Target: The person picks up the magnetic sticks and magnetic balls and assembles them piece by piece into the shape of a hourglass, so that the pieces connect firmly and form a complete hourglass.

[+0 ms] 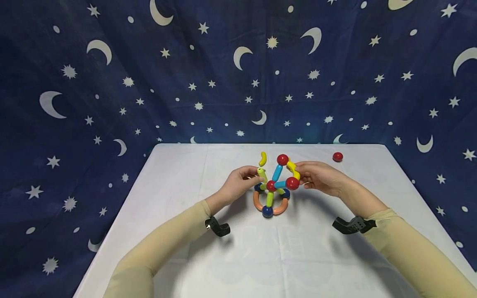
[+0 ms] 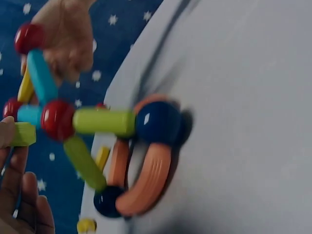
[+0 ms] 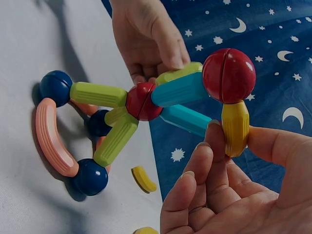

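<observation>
Ball-and-rod model, standing at the middle of the counter: probably light and rigid, its joints liable to part; hold its ridged rods. Your left hand, grip narrowed, pinches the light-green rod; your right hand likewise pinches the curved yellow rod.

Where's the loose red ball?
In the head view, the loose red ball lies right of centre, near the far edge of the table, beyond the right hand.
</observation>
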